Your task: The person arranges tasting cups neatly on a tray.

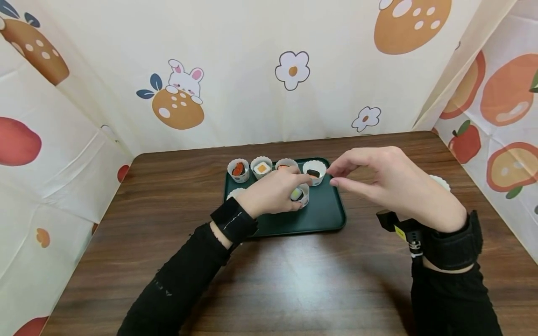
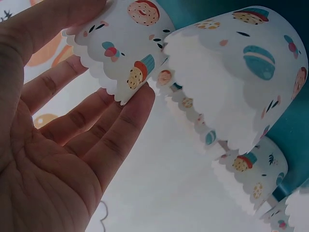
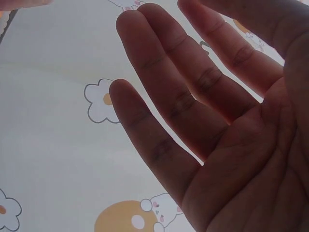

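My left hand (image 1: 273,191) is over the dark green tray (image 1: 323,217), fingers and thumb pinching the rim of a printed paper baking cup (image 2: 116,43). A piece with a pale green centre and dark wrap (image 1: 297,194) sits in that cup. Right of the tray, my right hand (image 1: 386,179) hangs in the air with nothing in it. Its thumb and fingertips are apart, near a cup with a black-topped piece (image 1: 314,171). Whether the held cup touches the tray, I cannot tell.
Along the tray's back stand cups with a red-topped piece (image 1: 238,170), a yellow-and-white piece (image 1: 262,168) and an orange one (image 1: 286,163). My left hand partly hides another cup (image 1: 235,192). Behind my right wrist a white cup (image 1: 441,181) shows. Printed curtains border the wooden table (image 1: 302,280).
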The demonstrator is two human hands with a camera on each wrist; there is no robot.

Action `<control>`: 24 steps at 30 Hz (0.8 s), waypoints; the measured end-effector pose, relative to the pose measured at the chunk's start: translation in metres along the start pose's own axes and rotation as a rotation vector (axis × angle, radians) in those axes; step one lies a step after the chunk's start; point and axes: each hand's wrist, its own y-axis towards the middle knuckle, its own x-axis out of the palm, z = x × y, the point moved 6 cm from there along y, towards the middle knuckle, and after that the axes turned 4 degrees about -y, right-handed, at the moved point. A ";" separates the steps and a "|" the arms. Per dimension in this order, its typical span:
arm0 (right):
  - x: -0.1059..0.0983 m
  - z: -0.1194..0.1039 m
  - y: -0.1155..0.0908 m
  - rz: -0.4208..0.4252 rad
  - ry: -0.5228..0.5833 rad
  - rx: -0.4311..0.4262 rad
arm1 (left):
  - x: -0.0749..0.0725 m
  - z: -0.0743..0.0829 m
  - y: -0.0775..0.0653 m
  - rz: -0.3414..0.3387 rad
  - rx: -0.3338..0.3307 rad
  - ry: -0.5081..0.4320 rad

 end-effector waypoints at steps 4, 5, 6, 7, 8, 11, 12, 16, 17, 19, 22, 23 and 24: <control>-0.003 0.002 -0.002 0.009 0.006 0.011 | 0.006 -0.001 0.005 -0.030 -0.003 0.017; -0.004 0.003 -0.002 0.013 0.003 0.016 | 0.007 -0.002 0.006 -0.034 -0.002 0.021; -0.005 0.004 -0.003 0.015 -0.001 0.021 | 0.008 -0.002 0.007 -0.037 -0.001 0.025; -0.005 0.005 -0.003 0.017 -0.005 0.027 | 0.009 -0.002 0.008 -0.039 0.000 0.030; -0.006 0.005 -0.003 0.016 -0.009 0.030 | 0.010 -0.002 0.008 -0.040 0.001 0.035; -0.007 0.007 -0.003 0.009 -0.015 0.040 | 0.012 -0.002 0.010 -0.037 0.004 0.041; -0.007 0.007 -0.003 0.005 -0.014 0.042 | 0.012 -0.002 0.010 -0.037 0.006 0.045; -0.006 0.007 -0.003 -0.002 -0.012 0.046 | 0.015 -0.002 0.012 -0.048 0.009 0.052; -0.006 0.007 -0.003 -0.003 -0.011 0.046 | 0.017 -0.002 0.013 -0.052 0.007 0.053; -0.005 0.007 -0.003 -0.005 -0.010 0.042 | 0.018 -0.002 0.014 -0.058 0.002 0.057; -0.005 0.007 -0.003 -0.007 -0.012 0.038 | 0.020 -0.002 0.015 -0.062 0.000 0.062; -0.005 0.007 -0.003 -0.006 -0.015 0.037 | 0.020 -0.002 0.015 -0.061 0.001 0.064; -0.005 0.007 -0.003 -0.007 -0.016 0.037 | 0.021 -0.002 0.016 -0.061 0.002 0.067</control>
